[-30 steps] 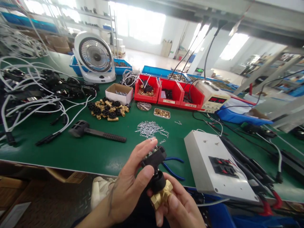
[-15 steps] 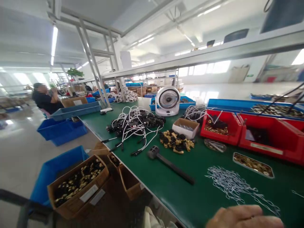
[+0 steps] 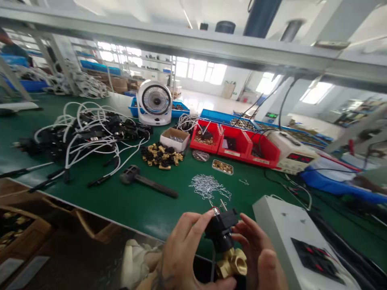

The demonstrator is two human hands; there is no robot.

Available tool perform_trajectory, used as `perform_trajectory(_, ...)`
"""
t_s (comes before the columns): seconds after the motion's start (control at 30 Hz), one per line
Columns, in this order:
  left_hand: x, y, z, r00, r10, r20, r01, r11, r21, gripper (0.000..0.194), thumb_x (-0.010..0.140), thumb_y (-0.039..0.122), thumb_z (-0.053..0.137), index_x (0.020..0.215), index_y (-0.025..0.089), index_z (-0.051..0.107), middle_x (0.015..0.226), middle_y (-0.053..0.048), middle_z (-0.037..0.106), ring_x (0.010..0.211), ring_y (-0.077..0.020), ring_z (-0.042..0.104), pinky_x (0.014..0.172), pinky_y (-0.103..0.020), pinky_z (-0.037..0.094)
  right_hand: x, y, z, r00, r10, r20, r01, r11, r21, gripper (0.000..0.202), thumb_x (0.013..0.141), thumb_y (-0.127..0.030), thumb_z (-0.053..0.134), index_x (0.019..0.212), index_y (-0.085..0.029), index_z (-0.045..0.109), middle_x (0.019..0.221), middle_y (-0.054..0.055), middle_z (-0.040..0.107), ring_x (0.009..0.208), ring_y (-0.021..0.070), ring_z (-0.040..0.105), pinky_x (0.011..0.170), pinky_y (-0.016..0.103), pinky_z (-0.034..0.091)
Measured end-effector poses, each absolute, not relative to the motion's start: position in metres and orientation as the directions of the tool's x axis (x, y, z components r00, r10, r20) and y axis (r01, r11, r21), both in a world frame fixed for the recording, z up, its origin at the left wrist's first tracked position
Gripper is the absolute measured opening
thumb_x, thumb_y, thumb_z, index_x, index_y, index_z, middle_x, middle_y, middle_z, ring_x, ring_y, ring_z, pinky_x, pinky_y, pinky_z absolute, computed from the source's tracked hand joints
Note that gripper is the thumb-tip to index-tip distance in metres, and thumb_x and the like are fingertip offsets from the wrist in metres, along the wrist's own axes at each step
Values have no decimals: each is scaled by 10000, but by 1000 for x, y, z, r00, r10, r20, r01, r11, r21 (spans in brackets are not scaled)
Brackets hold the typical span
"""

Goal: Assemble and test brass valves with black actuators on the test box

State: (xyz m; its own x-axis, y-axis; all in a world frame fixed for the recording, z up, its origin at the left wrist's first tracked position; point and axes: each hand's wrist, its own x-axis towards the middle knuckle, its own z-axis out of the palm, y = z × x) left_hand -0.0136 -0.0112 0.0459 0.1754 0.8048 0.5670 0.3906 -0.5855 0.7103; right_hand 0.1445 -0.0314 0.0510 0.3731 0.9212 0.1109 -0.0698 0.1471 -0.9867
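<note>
A brass valve with a black head (image 3: 231, 259) is held upright, slightly tilted, low in the view. My left hand (image 3: 184, 249) is closed on it from the left, index finger at the top of the black head and thumb low by the brass body. Thin metal pieces stick up at the head's top. My right hand (image 3: 261, 251) is cupped along the valve's right side, fingers apart and thumb standing off. Its fingertips are beside the black head; whether they touch it I cannot tell. Just beyond lies a pile of silver wire clips (image 3: 207, 186) on the green table (image 3: 145, 213).
A black mallet (image 3: 151, 183), brass-and-black fittings (image 3: 163, 156) and black parts with white cables (image 3: 99, 133) lie to the left. Behind are a white fan (image 3: 155, 100), a small carton (image 3: 173, 140) and red bins (image 3: 232, 143). A grey box (image 3: 298, 237) stands right.
The view has turned right, bringing the grey box and the rest of the red bins into sight. One blurred hand showed at the bottom before; now both hands show, with the brass valve.
</note>
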Motion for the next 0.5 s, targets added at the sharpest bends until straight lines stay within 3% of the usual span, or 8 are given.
perform_trajectory(0.13,-7,-21,47,306,772,557,318,-635,704,924,760,469,752,1506,253,251,1210,-112,584,1054,-260,639,868,-339,577,132,-29,74,339,940,27,-277,127,-953,461,913,-639,445,1161,-322,668,1238,60,648,1153,286,590,919,417,512)
perform_trajectory(0.23,-4,-25,49,309,755,578,312,-655,688,897,795,475,723,1512,243,236,1182,-128,590,1023,-267,643,819,-335,579,136,-30,84,267,964,-6,-340,88,-936,395,927,-599,439,1086,-336,686,1081,55,698,1015,280,650,804,399,551)
perform_trajectory(0.33,-1,-29,52,299,747,594,315,-665,677,892,790,491,721,1498,221,251,1149,-126,596,989,-259,642,799,-322,578,140,-30,85,176,984,16,-318,72,-945,366,935,-565,438,996,-319,703,910,50,710,883,263,677,736,381,559)
perform_trajectory(0.4,1,-30,53,280,751,598,340,-660,670,900,754,452,753,1475,199,276,1142,-126,598,990,-261,638,812,-328,581,137,-30,82,209,978,9,-293,71,-954,376,958,-549,397,990,-316,691,893,44,701,861,247,678,743,377,556)
perform_trajectory(0.5,1,-28,52,205,798,567,423,-595,684,857,680,343,777,1407,199,347,1109,-116,606,964,-270,645,797,-356,601,136,-24,80,289,953,87,-97,120,-988,380,977,-541,373,1061,-306,660,957,41,701,909,229,671,823,387,537)
